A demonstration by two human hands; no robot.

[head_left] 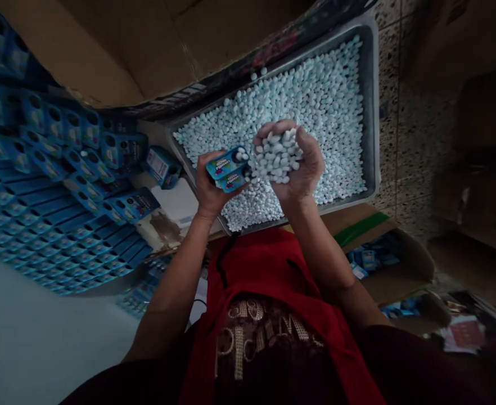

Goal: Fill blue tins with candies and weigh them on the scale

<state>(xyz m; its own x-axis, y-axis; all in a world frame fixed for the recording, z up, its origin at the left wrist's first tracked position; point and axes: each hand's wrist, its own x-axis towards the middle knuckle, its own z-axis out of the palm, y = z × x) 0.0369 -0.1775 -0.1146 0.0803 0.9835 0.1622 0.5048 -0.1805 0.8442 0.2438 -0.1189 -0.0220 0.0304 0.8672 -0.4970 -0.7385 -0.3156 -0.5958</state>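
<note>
My left hand [209, 188] is wrapped round two small blue candy boxes [226, 167], held side by side above the left part of a metal tray [371, 112]. White candies show in the opening of the upper box; the lower box has a dark opening. Cupped palm up, my right hand [301, 174] carries a heap of white candies [277, 156] close beside the box openings. Beneath both hands, the tray is filled with a thick layer of loose white oval candies [324, 90].
Many blue boxes [75, 225] are stacked in rows at the left, with one lone box [162, 167] near the tray. A large cardboard box [147, 50] stands behind the tray, against its far edge. An open carton [412, 259] at the right holds blue packets [370, 260].
</note>
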